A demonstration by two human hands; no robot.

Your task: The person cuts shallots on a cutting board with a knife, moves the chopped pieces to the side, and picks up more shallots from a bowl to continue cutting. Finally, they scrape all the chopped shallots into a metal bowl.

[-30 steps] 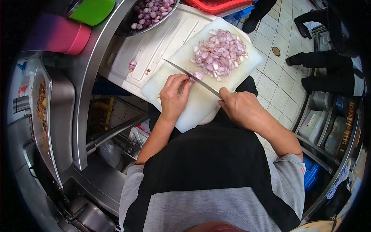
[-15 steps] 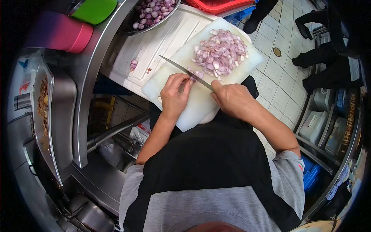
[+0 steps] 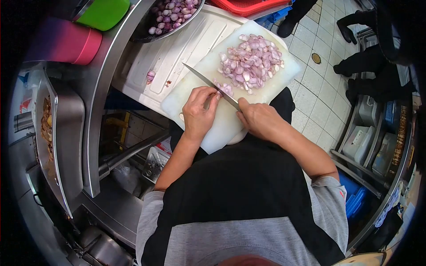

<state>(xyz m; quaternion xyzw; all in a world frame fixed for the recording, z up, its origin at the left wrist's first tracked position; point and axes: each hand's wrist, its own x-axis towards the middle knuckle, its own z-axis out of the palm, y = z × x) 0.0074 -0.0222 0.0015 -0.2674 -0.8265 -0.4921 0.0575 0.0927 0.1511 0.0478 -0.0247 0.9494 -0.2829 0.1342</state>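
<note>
My right hand (image 3: 258,119) is wrapped round the handle of a long kitchen knife (image 3: 203,79), its blade pointing to the upper left. Bent fingers of my left hand (image 3: 198,108) pinch a shallot (image 3: 218,95) against the near side of the blade; the hand hides most of it. Just beyond the blade lie a few fresh slices (image 3: 225,87). A heap of sliced shallots (image 3: 251,60) covers the far part of the white cutting board (image 3: 211,138).
The board rests on a white plastic lid-like surface (image 3: 182,44). Behind it stands a metal bowl (image 3: 181,27) of peeled shallots. One shallot (image 3: 151,76) lies on the white surface. Left is a steel counter edge (image 3: 105,77); a red basket (image 3: 248,6) sits at the top. People's legs (image 3: 364,62) show at right.
My right hand has shifted slightly left and down with the knife. A few more slices show beyond the blade. My left hand keeps its pinch, and the whole view has drifted slightly.
</note>
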